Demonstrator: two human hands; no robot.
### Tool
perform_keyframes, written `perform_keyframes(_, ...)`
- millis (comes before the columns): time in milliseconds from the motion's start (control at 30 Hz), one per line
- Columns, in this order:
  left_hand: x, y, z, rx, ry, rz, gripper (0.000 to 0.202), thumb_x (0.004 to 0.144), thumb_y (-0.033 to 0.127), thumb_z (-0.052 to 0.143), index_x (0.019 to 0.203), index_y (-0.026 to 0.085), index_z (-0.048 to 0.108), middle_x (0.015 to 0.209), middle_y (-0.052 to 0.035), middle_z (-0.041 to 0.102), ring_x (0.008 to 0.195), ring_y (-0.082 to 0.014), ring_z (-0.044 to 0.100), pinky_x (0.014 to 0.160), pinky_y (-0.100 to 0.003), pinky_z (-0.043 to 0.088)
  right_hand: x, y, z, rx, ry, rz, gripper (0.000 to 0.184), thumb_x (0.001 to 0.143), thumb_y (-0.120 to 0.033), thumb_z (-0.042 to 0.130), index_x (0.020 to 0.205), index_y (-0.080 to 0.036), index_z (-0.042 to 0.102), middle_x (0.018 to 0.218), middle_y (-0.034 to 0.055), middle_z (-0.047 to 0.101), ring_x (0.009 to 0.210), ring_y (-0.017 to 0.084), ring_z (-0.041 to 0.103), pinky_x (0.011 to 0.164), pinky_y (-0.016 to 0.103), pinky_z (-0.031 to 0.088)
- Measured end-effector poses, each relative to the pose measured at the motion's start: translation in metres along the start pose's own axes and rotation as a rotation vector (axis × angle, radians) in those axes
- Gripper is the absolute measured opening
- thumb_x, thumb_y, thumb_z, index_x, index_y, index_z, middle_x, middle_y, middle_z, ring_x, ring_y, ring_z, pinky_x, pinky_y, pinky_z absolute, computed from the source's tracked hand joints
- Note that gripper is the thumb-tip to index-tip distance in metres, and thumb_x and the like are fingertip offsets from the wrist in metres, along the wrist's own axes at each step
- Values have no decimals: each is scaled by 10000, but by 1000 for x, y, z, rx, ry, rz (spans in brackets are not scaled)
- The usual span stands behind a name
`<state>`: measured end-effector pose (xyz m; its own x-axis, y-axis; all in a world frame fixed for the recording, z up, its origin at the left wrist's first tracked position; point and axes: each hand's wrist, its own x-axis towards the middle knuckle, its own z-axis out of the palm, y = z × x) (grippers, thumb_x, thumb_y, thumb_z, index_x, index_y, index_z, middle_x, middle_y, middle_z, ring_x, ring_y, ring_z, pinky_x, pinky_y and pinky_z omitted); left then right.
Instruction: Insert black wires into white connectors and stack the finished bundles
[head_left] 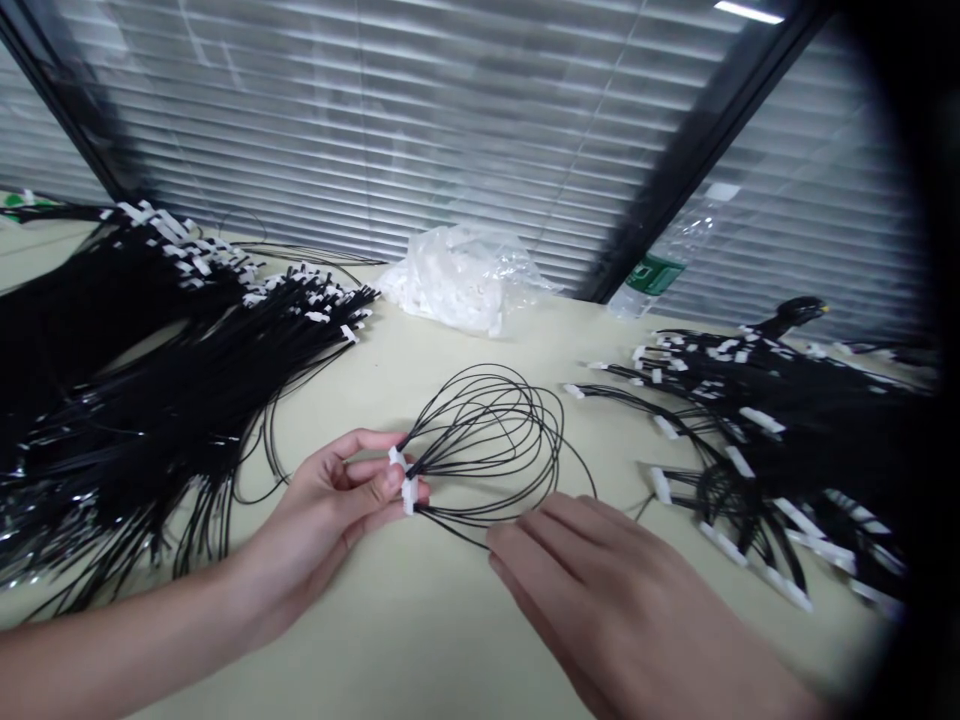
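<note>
My left hand (337, 500) pinches white plastic connectors (409, 492) between thumb and fingers. From them, thin black wires (517, 410) loop out to the right above the table and curve back. Just right of the loop is my right hand (577, 570), its fingers bent and pressed together. Black wires run up to and under its fingertips; the thumb and the exact grip are hidden behind the back of the hand.
Large bundles of black wires with white connectors (300, 310) lie on the left. More connectorized wire harnesses (750, 430) are piled on the right. A clear plastic bag (469, 280) and a green-labelled bottle (660, 265) stand at the back, against the window blinds (420, 130).
</note>
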<state>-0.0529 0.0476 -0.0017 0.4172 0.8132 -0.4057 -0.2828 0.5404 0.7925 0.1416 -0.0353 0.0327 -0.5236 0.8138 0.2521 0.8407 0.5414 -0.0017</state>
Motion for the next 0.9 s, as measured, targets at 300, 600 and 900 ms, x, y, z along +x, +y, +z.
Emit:
perform_keyframes(300, 2, -1, 1, -7, 25, 22, 236, 688, 124, 693, 894, 200, 606, 714, 12, 676, 769, -144, 665, 685, -187, 508, 7, -7, -4, 12, 266, -20, 358, 880, -119, 267, 709, -153, 580, 772, 68, 609, 738, 205, 524, 628, 340, 400)
perform_keyframes(600, 2, -1, 0, 36, 23, 35, 249, 700, 149, 683, 931, 200, 604, 732, -2, 685, 795, -158, 659, 704, -210, 500, 3, 6, -27, 907, -87, 296, 131, 877, -216, 451, 877, -251, 577, 508, -62, 531, 428, 64, 506, 367, 145, 366)
perform_keyframes(900, 2, -2, -3, 84, 24, 41, 249, 703, 180, 681, 938, 196, 602, 744, -12, 684, 793, -154, 648, 757, -243, 491, -9, 83, -42, 958, 404, 524, 379, 948, -223, 190, 1251, -233, 417, 1165, 93, 531, 1011, 191, 554, 682, 295, 489)
